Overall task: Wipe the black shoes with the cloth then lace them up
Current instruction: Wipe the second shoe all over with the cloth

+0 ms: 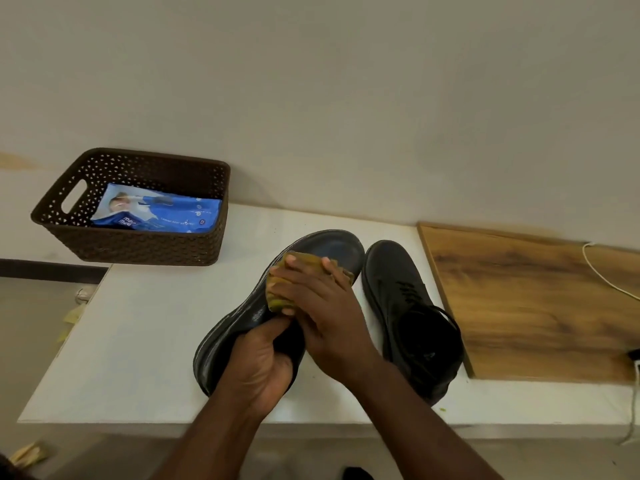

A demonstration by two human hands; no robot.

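A black leather shoe with a thick dark sole (242, 327) lies tipped on its side near the front of the white worktop (145, 341), toe pointing away towards the wall. The person's left hand (263, 362) comes in from below with the forearm angled up and to the right; its grip is curled round the rear of the shoe at the opening, thumb along the upper. The right hand (322, 306) reaches across from the right, wrist bent, fingers spread and curved over a folded yellow-green cloth (277, 289), pressing it against the upper just behind the toe cap. That grip is wrapped on the cloth, fingertips pinning its far edge.

Just beside it on the right stands a second black leather shoe (412, 317), upright, with black laces (408, 289) threaded but loose at the top. Further right a wood-grain board (536, 306) lies flat on the worktop, with a white cable (602, 271) trailing across its far corner. At the rear left sits a dark brown perforated plastic basket (138, 244), holding a blue packet of wipes (159, 209). Nothing lies between the hands and the shoe.
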